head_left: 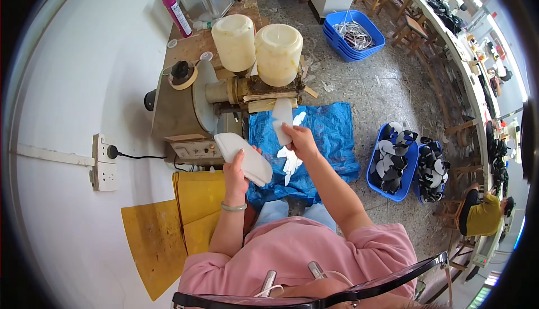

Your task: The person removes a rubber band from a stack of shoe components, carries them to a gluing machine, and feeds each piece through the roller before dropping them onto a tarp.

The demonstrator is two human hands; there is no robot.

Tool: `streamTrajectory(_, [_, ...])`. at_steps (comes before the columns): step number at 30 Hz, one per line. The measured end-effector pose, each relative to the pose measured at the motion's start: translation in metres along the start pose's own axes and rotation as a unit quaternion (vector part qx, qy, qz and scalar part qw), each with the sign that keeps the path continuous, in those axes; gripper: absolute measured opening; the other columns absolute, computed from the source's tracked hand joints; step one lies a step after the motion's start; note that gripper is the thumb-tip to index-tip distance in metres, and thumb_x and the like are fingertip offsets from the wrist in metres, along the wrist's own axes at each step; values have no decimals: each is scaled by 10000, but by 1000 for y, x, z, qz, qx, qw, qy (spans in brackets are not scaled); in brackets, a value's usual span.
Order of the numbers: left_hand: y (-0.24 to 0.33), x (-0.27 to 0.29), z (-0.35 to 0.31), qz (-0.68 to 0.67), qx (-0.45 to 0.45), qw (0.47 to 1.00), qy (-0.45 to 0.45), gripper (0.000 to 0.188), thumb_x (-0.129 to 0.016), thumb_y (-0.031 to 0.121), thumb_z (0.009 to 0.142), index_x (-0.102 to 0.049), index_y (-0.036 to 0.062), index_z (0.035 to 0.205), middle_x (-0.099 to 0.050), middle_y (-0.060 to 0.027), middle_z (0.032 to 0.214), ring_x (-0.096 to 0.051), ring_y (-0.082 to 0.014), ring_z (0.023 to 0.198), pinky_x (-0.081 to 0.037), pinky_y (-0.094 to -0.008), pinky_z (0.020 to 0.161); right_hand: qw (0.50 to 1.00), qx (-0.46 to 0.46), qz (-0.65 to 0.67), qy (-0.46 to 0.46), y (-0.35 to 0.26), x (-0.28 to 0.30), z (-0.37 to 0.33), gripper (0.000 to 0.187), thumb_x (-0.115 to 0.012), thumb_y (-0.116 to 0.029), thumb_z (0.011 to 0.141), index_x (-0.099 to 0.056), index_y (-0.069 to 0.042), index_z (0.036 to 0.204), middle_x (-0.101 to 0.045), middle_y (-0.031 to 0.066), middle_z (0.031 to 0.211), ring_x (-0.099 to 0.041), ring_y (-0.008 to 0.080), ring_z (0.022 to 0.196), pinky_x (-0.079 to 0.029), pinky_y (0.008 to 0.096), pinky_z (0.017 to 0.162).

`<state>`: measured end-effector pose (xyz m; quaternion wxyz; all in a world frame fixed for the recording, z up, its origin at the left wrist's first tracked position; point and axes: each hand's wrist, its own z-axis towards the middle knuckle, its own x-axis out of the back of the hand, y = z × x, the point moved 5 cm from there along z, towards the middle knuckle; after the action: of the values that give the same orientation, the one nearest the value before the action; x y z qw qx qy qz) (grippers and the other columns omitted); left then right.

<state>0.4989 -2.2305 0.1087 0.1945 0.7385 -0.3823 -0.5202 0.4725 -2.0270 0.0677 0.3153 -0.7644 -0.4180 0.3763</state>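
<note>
My left hand [234,173] grips a stack of white insole-shaped pieces [245,157], held out flat in front of me. My right hand [298,141] holds a single white insole piece [281,119] upright, its top end up against the underside of the machine's rollers. Two big cream-coloured rollers [258,48] sit side by side on the grey machine [188,104]. More white pieces [290,162] lie loose on a blue tarp [328,140] below my hands. A green bangle is on my left wrist.
Yellow boards [174,219] lean by the white wall at left, near a wall socket with a black plug [104,160]. Blue bins [393,163] hold dark and white shoe pieces at right. A blue crate stack [353,33] stands farther back. Another person [485,213] sits at far right.
</note>
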Motion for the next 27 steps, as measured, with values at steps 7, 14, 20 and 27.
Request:
streamTrajectory(7, [-4, 3, 8, 108, -57, 990, 75, 352, -611, 160, 833, -532, -83, 1075, -595, -133, 995, -602, -226, 879, -495, -348, 771, 942, -18, -309, -128, -1, -25, -45, 427, -648, -404, 811, -642, 15, 891, -597, 54, 639, -529, 111, 452, -385, 247, 395])
streamTrajectory(14, [0, 12, 12, -92, 24, 995, -24, 424, -474, 186, 857, -422, -105, 1162, -579, -169, 995, -608, -285, 923, -484, -389, 806, 975, 23, -185, -123, -6, -33, -48, 293, -654, -270, 829, -629, 20, 794, -540, 39, 549, -456, 93, 407, -349, 253, 382])
streamTrajectory(20, [15, 27, 3, -28, -14, 999, 27, 398, -467, 171, 856, -442, -109, 1139, -582, -192, 1000, -606, -320, 945, -483, -411, 834, 997, -21, -56, -54, 5, -28, -11, 288, -650, -226, 834, -597, 56, 806, -546, 58, 571, -469, 116, 407, -353, 253, 382])
streamTrajectory(27, [8, 26, -1, 69, -60, 990, 104, 382, -607, 164, 840, -510, -94, 1104, -594, -168, 992, -617, -277, 898, -503, -375, 778, 985, -38, -139, -100, -9, -49, -24, 338, -646, -276, 833, -622, 50, 917, -587, 63, 639, -535, 112, 493, -387, 254, 383])
